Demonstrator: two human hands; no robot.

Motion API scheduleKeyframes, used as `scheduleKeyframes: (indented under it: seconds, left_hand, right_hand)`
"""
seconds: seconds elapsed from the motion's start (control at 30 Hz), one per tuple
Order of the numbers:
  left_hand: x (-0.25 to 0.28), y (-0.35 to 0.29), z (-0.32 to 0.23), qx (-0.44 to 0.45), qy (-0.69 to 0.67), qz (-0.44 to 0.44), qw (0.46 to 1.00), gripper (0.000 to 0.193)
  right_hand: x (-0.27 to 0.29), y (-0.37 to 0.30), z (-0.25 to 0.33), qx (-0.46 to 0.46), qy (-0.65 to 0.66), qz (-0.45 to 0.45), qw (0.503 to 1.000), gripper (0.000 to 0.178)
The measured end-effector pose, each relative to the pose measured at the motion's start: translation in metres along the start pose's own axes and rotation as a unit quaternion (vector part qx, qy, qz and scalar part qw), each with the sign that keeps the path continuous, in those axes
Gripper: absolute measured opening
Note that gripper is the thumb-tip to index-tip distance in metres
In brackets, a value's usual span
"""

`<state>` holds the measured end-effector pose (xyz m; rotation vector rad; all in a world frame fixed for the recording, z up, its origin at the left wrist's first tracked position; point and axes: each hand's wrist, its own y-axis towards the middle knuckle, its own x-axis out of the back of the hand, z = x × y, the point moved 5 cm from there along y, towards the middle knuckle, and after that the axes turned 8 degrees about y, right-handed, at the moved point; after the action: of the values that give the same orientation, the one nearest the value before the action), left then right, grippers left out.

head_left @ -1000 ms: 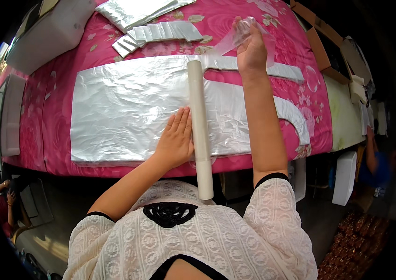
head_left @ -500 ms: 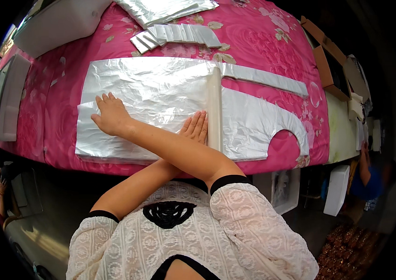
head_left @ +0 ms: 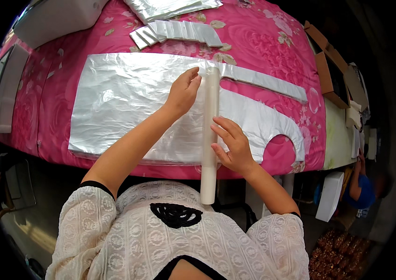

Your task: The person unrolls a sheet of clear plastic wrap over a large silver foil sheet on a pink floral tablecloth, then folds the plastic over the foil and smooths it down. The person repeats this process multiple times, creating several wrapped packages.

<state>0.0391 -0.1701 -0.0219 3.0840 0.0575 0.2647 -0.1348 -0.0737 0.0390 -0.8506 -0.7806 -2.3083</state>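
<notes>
A stack of thin, silvery translucent plastic sheets (head_left: 128, 102) lies flat on the pink cloth, with a long strip and curved cut-outs at its right end. Across it rests an off-white roll (head_left: 209, 182), pointing toward me; its near end sticks out past the table edge. My left hand (head_left: 185, 91) is open above the sheets, just left of the roll's far part, fingers stretched. My right hand (head_left: 233, 144) is open too, its fingers spread at the roll's right side; the fingertips seem to touch it.
Small folded silvery packets (head_left: 184, 32) lie overlapping beyond the stack, near more plastic sheeting (head_left: 170, 8). White bins stand at the left, one a foam box (head_left: 58, 23). An open cardboard box (head_left: 331, 79) is at the right. Another person (head_left: 359, 186) is at far right.
My arms have uncrossed: the right hand left the sheets' left side for the roll, and the left hand moved farther out. The roll's near end now extends over the table edge toward me.
</notes>
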Motion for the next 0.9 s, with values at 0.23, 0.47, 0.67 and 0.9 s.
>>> scheduleKeyframes:
  seconds: [0.23, 0.47, 0.67, 0.9]
  left_hand:
    - [-0.005, 0.021, 0.010, 0.273, -0.285, -0.001, 0.919, 0.059]
    - [0.107, -0.015, -0.031, 0.131, -0.109, -0.043, 0.984, 0.038]
    - [0.221, -0.137, -0.024, 0.135, -0.019, -0.128, 0.982, 0.032]
    - [0.247, -0.279, 0.005, 0.166, 0.044, -0.162, 0.972, 0.028]
  right_hand:
    - [-0.003, -0.015, -0.025, 0.029, -0.042, 0.116, 0.992, 0.058]
    - [-0.081, 0.043, 0.014, 0.131, -0.064, 0.144, 0.979, 0.063]
    - [-0.130, 0.111, 0.117, 0.200, 0.283, 0.232, 0.909, 0.046]
    - [-0.151, 0.147, 0.061, 0.231, 0.016, 0.166, 0.958, 0.048]
